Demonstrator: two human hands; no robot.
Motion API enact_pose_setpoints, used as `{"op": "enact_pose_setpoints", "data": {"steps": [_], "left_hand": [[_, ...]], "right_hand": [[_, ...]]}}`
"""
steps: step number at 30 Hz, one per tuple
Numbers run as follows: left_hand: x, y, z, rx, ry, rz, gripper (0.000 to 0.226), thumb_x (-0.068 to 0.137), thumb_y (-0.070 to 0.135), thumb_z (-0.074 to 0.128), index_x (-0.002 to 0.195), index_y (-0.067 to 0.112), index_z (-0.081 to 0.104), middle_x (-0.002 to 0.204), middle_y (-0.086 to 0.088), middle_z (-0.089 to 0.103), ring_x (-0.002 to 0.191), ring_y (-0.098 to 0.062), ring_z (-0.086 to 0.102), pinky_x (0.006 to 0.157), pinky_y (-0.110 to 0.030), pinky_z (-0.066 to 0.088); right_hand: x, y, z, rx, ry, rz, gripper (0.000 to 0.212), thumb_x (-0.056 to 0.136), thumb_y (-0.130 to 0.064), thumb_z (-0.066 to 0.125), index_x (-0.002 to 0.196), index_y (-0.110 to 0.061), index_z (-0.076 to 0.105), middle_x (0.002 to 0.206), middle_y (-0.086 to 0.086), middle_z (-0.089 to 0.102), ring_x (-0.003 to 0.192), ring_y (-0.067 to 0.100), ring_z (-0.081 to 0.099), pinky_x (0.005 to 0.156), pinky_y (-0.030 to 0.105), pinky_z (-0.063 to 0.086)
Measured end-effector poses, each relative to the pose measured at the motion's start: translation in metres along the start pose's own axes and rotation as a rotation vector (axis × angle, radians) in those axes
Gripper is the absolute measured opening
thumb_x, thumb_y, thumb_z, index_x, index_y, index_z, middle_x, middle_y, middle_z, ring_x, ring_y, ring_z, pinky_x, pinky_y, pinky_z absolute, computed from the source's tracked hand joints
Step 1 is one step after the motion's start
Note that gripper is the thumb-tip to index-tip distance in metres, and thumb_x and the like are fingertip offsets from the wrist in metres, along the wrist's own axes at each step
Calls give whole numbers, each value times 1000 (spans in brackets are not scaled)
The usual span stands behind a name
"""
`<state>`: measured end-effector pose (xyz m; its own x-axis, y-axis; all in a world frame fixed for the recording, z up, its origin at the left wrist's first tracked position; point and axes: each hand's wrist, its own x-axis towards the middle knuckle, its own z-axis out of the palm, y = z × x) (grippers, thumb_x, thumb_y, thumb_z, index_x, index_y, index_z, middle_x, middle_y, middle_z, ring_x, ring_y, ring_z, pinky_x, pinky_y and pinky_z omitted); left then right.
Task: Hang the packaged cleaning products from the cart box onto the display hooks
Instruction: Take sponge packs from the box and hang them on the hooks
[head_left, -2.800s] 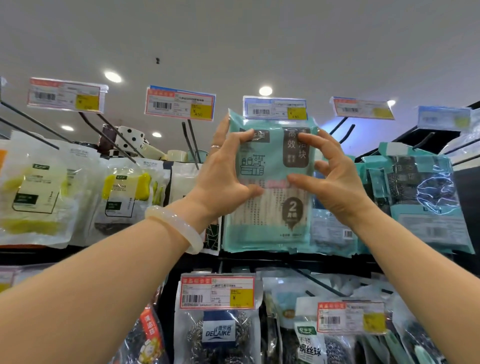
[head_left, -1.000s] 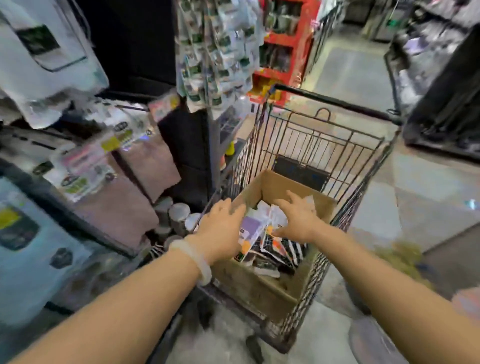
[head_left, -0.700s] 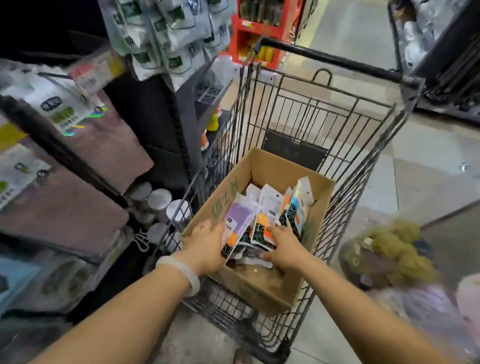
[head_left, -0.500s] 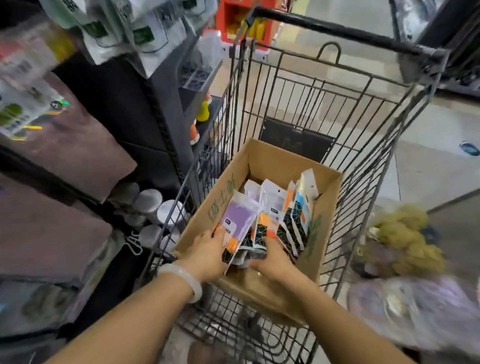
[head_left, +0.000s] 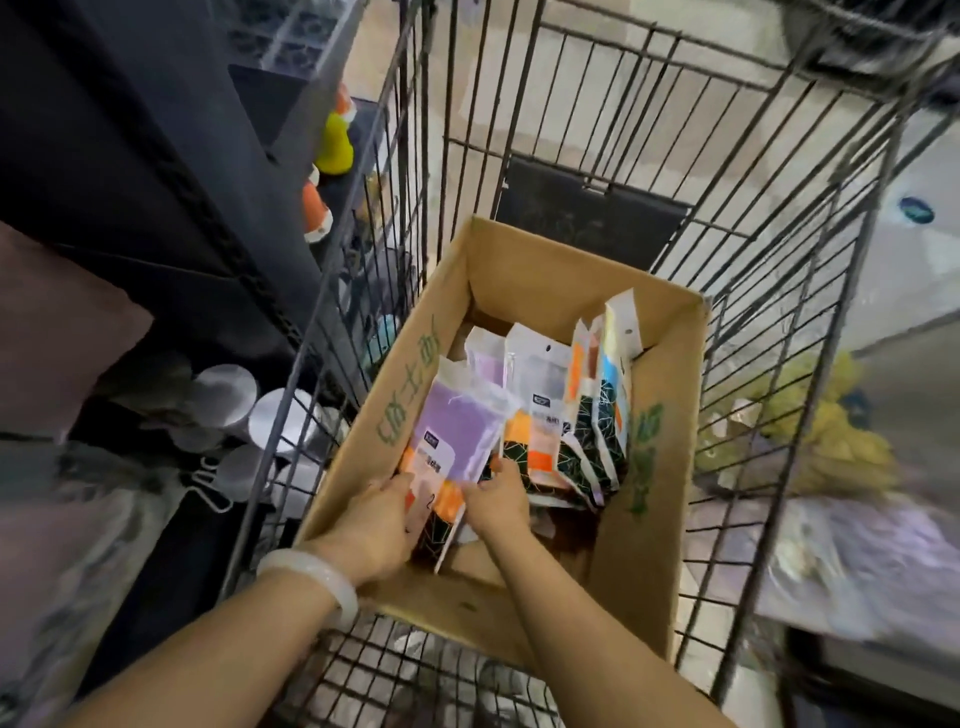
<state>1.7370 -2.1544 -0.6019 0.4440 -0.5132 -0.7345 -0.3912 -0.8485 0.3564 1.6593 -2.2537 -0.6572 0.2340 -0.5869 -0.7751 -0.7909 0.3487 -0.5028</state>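
Note:
A brown cardboard box sits inside a wire shopping cart. In it stand several flat packages of cleaning cloths, upright in a row, printed in purple, orange, blue and black. My left hand grips the bottom of the nearest purple package at the box's left side. My right hand holds the same package's lower right edge, its fingers tucked between it and the one behind. No display hooks are in view.
A dark shelf unit stands left of the cart, with a yellow and an orange bottle and metal cups low down. Yellow mop-like goods lie right of the cart on the tiled floor.
I turned from the hooks, where I held a teal package, down to the cart. Both hands went into the box and closed on the purple package; the view moved closer.

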Motion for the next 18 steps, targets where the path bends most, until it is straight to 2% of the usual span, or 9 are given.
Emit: {"op": "enact_pose_setpoints", "data": {"steps": [2,4,6,7,9,11,14,16,18], "left_hand": [[7,2,-2,-40,-1,1,43,95,20,48,137,23,41,137,-7,44,122,-26,49,108,-37,37],[14,5,-2,-57,-10,4,46,92,15,53,136,23,42,136,-7,47,123,-26,49,109,-40,37],[22,8,-1,-53,-28,12,49,90,12,53,137,19,41,135,-9,50,123,-27,49,107,-42,39],[26,9,0,-45,-41,21,48,89,10,52,136,17,41,134,-9,50,122,-28,50,105,-40,41],[33,11,4,-11,-75,56,44,88,5,49,131,15,44,131,-10,49,117,-27,51,102,-38,42],[40,11,9,18,-119,104,44,86,2,47,128,16,47,132,-9,50,118,-27,50,103,-38,41],[42,6,19,125,-180,171,54,84,4,49,136,19,43,139,-4,46,130,-27,43,109,-37,35],[40,3,22,129,-151,199,53,84,3,49,135,19,44,137,-3,48,129,-27,44,109,-36,35],[40,0,17,27,-35,151,52,84,6,52,134,17,43,134,-7,48,125,-29,46,106,-39,38]], "right_hand": [[4,0,-5,16,25,-15,36,87,-1,43,122,-6,46,86,9,57,74,21,54,59,22,40],[6,2,-11,26,32,-34,32,88,-1,42,119,-8,48,72,0,49,58,12,44,48,17,32],[6,4,-15,33,9,-38,32,88,-11,51,120,-12,47,73,-4,50,59,9,48,50,19,38],[6,3,-14,35,-11,-50,36,87,-17,55,122,-12,45,76,-4,52,66,11,51,58,22,43],[9,0,-9,32,-26,-82,48,85,-26,61,125,-11,42,94,2,58,84,17,55,73,26,43],[13,-3,-3,17,0,-99,46,83,-28,64,122,-10,46,108,7,59,96,21,56,76,26,40],[19,-3,2,-21,31,-161,18,84,-22,63,95,-12,54,89,1,58,84,20,55,60,22,39],[20,-1,-2,-49,41,-192,12,86,-21,60,84,-13,52,80,-1,54,75,18,52,59,25,38],[16,-2,-12,-57,45,-218,13,89,-22,56,82,-17,47,75,-4,48,67,12,45,61,27,36]]}}
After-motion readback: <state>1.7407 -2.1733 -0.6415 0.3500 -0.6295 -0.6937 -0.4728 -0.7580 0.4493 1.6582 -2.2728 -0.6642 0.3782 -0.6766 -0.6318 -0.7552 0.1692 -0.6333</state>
